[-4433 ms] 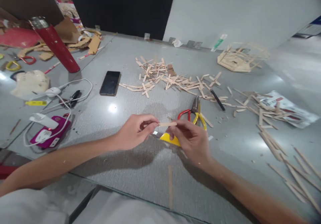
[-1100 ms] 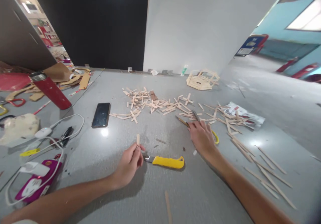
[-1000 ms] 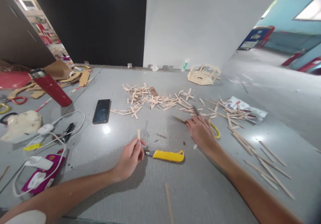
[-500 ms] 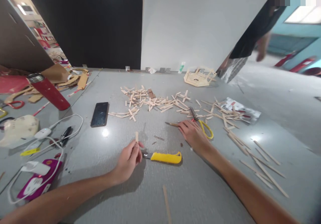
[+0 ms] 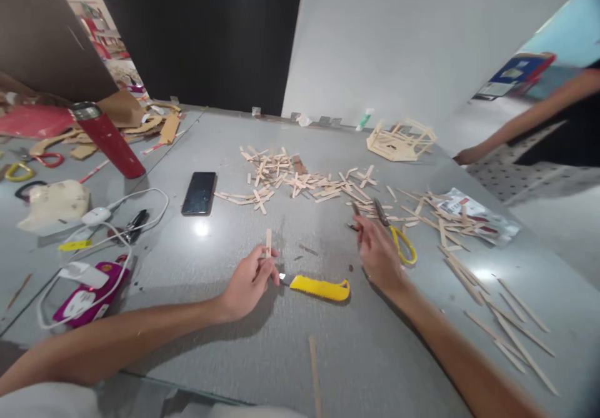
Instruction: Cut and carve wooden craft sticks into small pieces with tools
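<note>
My left hand [image 5: 250, 280] pinches a short wooden stick [image 5: 269, 242], which points upward from the fingertips. Just right of those fingers lies a yellow cutter [image 5: 321, 287] on the grey table. My right hand [image 5: 379, 252] has its fingers closed round a thin pencil-like tool [image 5: 356, 209], seen only in part. Beside that hand are scissors with yellow handles [image 5: 404, 246]. Beyond both hands spreads a pile of short wooden sticks [image 5: 300, 184]. One long stick [image 5: 315, 374] lies near the front edge.
A black phone [image 5: 199, 193], a red bottle [image 5: 112, 143] and a purple device with white cables [image 5: 94, 296] are on the left. A wooden stick frame [image 5: 400, 142] stands at the back. Long sticks and a plastic packet [image 5: 478, 215] lie right. A person's arm [image 5: 529, 118] reaches the table's far right edge.
The view has shifted. My right hand has lifted the pencil-like tool, which lay flat and pointed left before and now points up. The person at the right has come to the table's edge.
</note>
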Motion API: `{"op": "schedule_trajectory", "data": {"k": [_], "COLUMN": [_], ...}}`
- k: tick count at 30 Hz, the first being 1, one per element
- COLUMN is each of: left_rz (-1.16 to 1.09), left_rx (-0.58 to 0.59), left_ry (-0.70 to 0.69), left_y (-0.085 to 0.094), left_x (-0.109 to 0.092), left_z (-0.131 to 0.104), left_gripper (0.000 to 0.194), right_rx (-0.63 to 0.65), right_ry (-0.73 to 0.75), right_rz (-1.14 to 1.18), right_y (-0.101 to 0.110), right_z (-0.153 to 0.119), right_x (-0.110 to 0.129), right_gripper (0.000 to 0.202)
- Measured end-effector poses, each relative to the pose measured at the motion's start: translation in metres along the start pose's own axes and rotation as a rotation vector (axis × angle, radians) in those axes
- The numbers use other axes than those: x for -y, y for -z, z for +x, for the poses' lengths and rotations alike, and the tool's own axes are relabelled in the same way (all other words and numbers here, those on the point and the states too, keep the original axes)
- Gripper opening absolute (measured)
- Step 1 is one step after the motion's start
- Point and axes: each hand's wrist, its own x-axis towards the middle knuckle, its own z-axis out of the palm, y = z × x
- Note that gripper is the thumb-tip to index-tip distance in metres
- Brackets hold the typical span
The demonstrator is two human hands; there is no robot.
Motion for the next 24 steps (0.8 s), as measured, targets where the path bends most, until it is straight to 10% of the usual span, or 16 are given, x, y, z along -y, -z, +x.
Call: {"op": "schedule_trajectory", "data": {"k": [7,13,24], "left_rz": [0.054,0.047,0.123], "left_rx": [0.011,-0.005,0.002], "left_ry": [0.003,0.002,-0.021], "left_y": [-0.001,0.0,0.002], "left_x": [-0.003,-0.001,-0.009], "left_z": [0.0,0.001,0.0], "left_gripper": [0.04,0.037,0.035], "right_rx": [-0.164,0.089,0.15], "right_ry": [-0.218,-0.462,-0.026], "right_rz": [0.329,0.922,0.629], "right_y": [0.001,-0.02,-0.04], "right_z": [0.0,-0.003,-0.024], "right_x": [0.045,0.129,0.133], "right_gripper": [0.022,0.028,0.013]}}
